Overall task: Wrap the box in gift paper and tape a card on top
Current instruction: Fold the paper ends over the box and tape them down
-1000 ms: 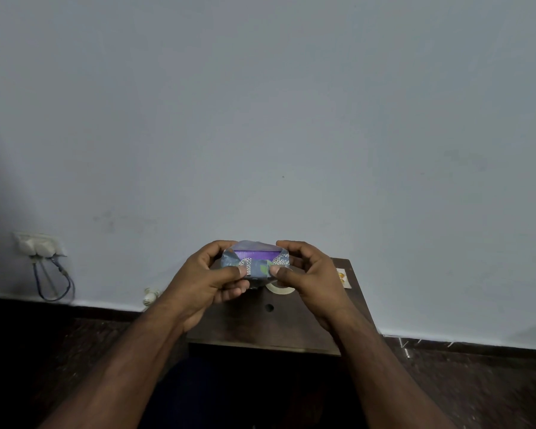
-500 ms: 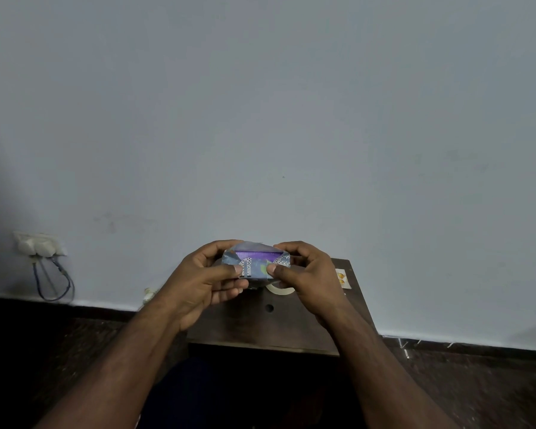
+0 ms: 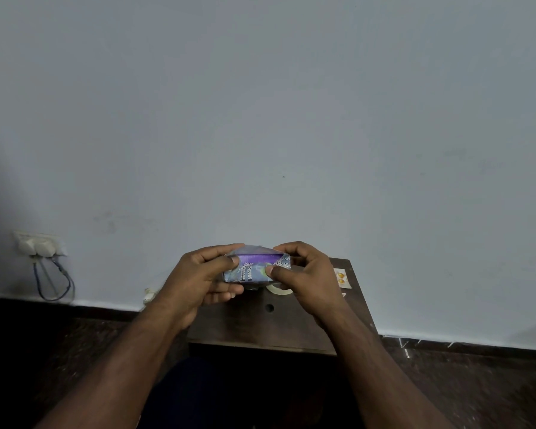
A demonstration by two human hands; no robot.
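Box, mid-frame above the worktop, is being gripped by both hands, left hand and right hand; the right thumb is now pressing the gift paper end flap further inward, nearly closing it.

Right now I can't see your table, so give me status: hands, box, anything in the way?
Left hand and right hand both grip the box, held above the table. Gift paper on, end fold open. Tape roll and card on table. Nothing obstructing.

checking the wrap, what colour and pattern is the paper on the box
Pale blue gift paper with black-and-white spotted patches and a purple band on top, seen in the head view.
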